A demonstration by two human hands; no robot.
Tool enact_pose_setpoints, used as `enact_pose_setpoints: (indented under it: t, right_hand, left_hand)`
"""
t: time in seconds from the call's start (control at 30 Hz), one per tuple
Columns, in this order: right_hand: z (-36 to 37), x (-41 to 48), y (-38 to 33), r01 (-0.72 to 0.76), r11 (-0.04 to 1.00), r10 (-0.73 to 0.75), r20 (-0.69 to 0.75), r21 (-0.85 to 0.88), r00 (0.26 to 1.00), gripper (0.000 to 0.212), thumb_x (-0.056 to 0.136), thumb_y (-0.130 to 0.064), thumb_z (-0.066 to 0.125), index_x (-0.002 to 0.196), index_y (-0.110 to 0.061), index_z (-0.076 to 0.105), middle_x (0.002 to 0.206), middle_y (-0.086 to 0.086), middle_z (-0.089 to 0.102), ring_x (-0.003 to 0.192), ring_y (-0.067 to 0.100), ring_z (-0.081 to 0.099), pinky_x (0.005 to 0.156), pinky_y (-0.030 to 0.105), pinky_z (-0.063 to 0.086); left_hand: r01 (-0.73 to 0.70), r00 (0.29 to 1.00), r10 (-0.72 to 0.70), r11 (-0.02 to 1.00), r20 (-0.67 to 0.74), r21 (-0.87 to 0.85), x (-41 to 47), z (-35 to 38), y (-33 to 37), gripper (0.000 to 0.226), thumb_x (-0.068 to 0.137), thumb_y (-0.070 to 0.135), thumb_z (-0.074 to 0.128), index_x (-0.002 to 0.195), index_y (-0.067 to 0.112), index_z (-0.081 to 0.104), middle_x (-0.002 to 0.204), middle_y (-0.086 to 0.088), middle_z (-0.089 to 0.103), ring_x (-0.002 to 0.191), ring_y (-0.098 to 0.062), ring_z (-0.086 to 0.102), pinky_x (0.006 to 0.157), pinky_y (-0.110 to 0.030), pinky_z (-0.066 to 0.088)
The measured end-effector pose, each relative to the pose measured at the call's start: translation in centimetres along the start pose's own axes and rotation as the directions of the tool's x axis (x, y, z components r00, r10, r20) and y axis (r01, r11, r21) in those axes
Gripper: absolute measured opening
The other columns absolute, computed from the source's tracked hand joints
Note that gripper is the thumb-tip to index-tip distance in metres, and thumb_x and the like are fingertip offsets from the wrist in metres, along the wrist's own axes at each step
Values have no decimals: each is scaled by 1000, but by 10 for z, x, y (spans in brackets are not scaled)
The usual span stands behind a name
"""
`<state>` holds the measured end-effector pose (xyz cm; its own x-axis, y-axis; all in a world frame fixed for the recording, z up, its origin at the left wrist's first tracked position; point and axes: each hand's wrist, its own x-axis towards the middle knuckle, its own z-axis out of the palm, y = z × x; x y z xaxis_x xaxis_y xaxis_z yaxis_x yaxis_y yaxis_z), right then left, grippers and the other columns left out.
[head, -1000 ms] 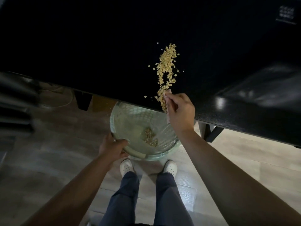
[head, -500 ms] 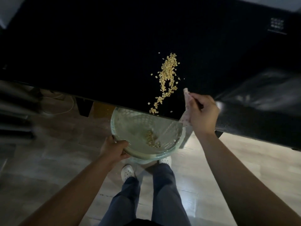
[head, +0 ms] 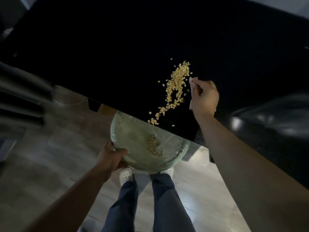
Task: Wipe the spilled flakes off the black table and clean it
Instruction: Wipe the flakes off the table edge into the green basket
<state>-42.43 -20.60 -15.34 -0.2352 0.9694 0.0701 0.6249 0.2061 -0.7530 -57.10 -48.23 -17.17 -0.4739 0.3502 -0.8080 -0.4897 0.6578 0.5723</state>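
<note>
Cloth (head: pixel 192 80) mostly behind right hand (head: pixel 204 97)

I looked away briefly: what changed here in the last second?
The right hand, still pinching the cloth, moved from the near edge of the table, away from the person, to the right side of the flakes. The left hand kept holding the bowl under the edge.

Bare forearms (head: pixel 78 191), dark blue trousers (head: pixel 122 208) and white perforated clogs (head: pixel 125 176).
</note>
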Motion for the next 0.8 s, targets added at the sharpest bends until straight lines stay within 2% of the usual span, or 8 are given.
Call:
enact_pose_setpoints:
  t: [0.07, 0.2, 0.43, 0.6, 0.7, 0.8]
  right_hand:
    - [7, -8, -4, 87, 996, -87, 36, 5, 996, 21, 97, -20, 59, 112, -13, 71, 102, 0, 59, 85, 10, 58, 76, 13, 45]
    - [17, -33, -11, 185, 981, -190, 103, 57, 976, 20, 96, -18, 60, 111, -11, 72, 98, -4, 56, 84, 13, 59, 76, 28, 53]
    - [31, -89, -27, 273, 955, -289, 159, 116, 944, 17, 93, -13, 63, 106, -9, 74, 95, 3, 63, 82, 16, 60, 71, 35, 55]
    - [35, -120, -36, 299, 949, -313, 201, 95, 928, 18, 93, -15, 63, 106, -9, 74, 95, 3, 64, 82, 16, 61, 71, 31, 53]
    - [37, -139, -39, 309, 945, -326, 278, 107, 903, 18, 92, -15, 63, 105, -9, 74, 93, 2, 63, 81, 15, 60, 69, 27, 51]
    - [30, -158, -41, 222, 968, -248, 348, 113, 904, 19, 92, -12, 63, 107, -10, 74, 93, -6, 59, 82, -1, 55, 73, 10, 44]
  left_hand:
    - [-5, 1000, 5, 1000, 7, -9, -1, -1, -1, 37, 87, 3, 63, 114, 20, 46, 109, -8, 58, 92, -32, 64, 65, -39, 57]
    - [-4, 1000, 4, 1000, -1, -29, 1, -4, -3, 42, 84, 3, 66, 117, 22, 46, 111, -8, 59, 92, -33, 66, 65, -38, 58]
    - [16, 1000, -16, 999, -11, -39, 3, -12, -6, 43, 82, 5, 69, 114, 25, 48, 115, -10, 58, 95, -33, 65, 67, -40, 58]
    - [1, 1000, -1, 1000, 16, -8, -1, -23, -3, 34, 84, 5, 67, 105, 26, 51, 109, -8, 61, 93, -31, 66, 66, -39, 58]
    - [-8, 1000, 8, 1000, 19, 13, -2, -30, 0, 33, 83, 6, 67, 100, 29, 52, 109, -8, 61, 93, -31, 66, 69, -41, 58]
    - [-16, 1000, 16, 999, 9, 31, -3, -36, 4, 33, 84, 5, 67, 105, 25, 51, 109, -10, 61, 90, -30, 66, 61, -35, 58]
